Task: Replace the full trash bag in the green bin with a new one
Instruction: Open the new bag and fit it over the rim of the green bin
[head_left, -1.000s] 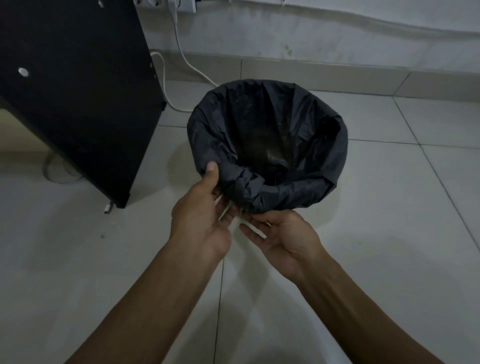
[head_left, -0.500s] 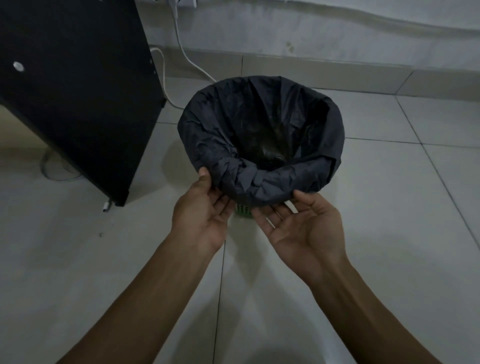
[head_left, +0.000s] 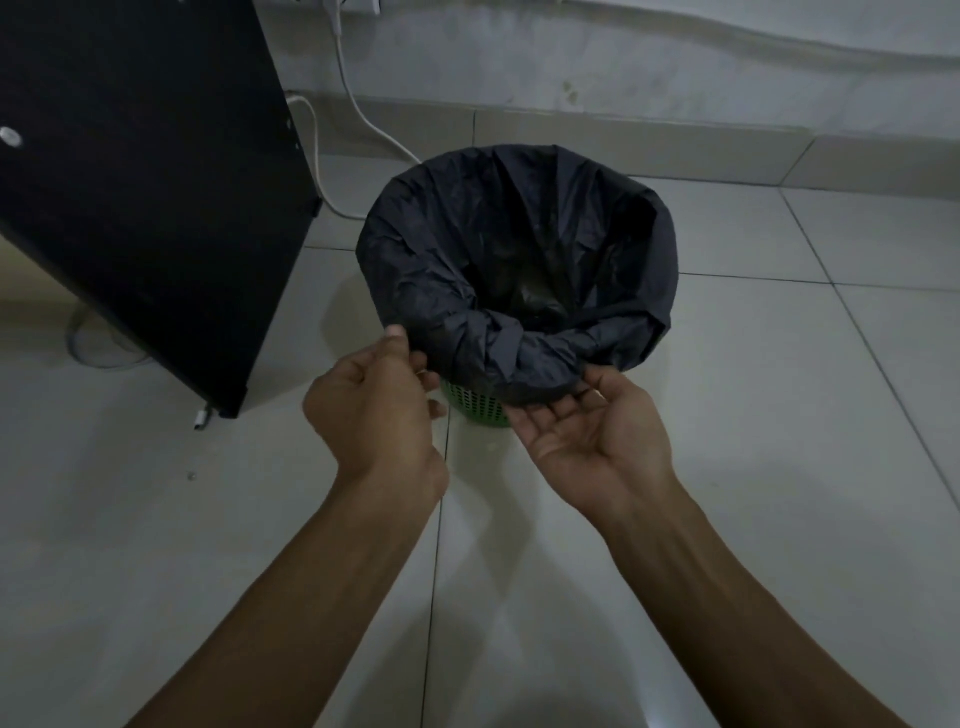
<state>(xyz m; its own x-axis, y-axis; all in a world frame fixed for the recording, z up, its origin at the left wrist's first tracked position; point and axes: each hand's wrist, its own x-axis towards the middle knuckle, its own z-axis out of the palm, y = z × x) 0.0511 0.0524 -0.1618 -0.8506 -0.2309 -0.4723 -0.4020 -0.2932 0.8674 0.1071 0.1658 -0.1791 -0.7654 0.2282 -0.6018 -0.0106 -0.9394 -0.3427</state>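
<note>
A black trash bag (head_left: 519, 249) lines the green perforated bin (head_left: 475, 408) on the tiled floor, its edge folded down over the rim so that only a strip of green shows at the near side. My left hand (head_left: 374, 405) pinches the bag's folded edge at the near left between thumb and fingers. Palm up and with fingers spread, my right hand (head_left: 592, 431) touches the underside of the folded edge at the near right with its fingertips. The bag's inside looks dark and hollow.
A black cabinet panel (head_left: 140, 171) stands close to the left of the bin. A white cable (head_left: 358, 109) runs down the back wall and along the floor behind the bin. Pale floor tiles (head_left: 779, 467) spread to the right and near side.
Both hands have drawn slightly apart along the near rim. My right hand turned palm up and opened under the fold. More of the green bin shows below the bag.
</note>
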